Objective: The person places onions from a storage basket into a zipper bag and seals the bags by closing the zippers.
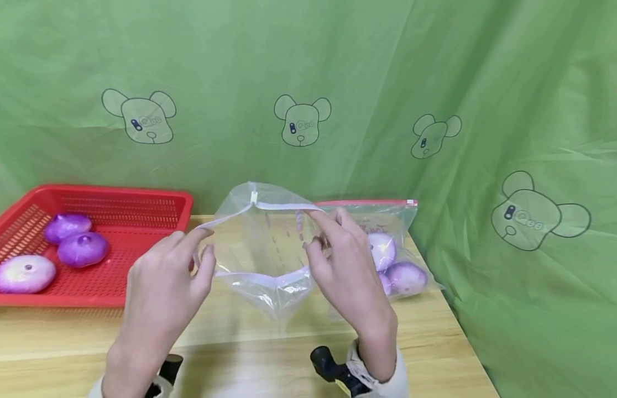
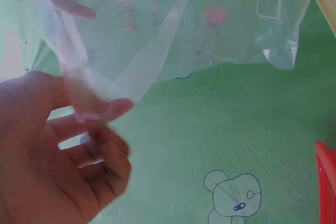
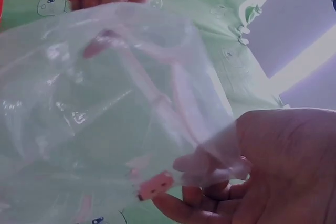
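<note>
A clear plastic zip bag (image 1: 246, 237) with a white zip strip hangs between the two hands, its mouth spread wide. At its left edge, the left hand (image 1: 161, 282) holds the rim with thumb and forefinger. The right hand (image 1: 350, 276) grips the opposite edge. In the left wrist view, the bag's film (image 2: 157, 40) runs over the thumb and fingers, the other fingers curled beneath. The right wrist view has the right hand's fingers (image 3: 215, 203) bent at the bag's edge, near a pink printed mark (image 3: 156, 184). No item shows inside this bag.
A red perforated basket (image 1: 154, 207) at left holds purple onions (image 1: 83, 249) and a paler onion (image 1: 24, 274). Behind the right hand lies another bag (image 1: 395, 221), with a red zip strip and several onions (image 1: 407, 278). Green cloth (image 1: 368, 66) hangs behind the wooden table (image 1: 249, 354).
</note>
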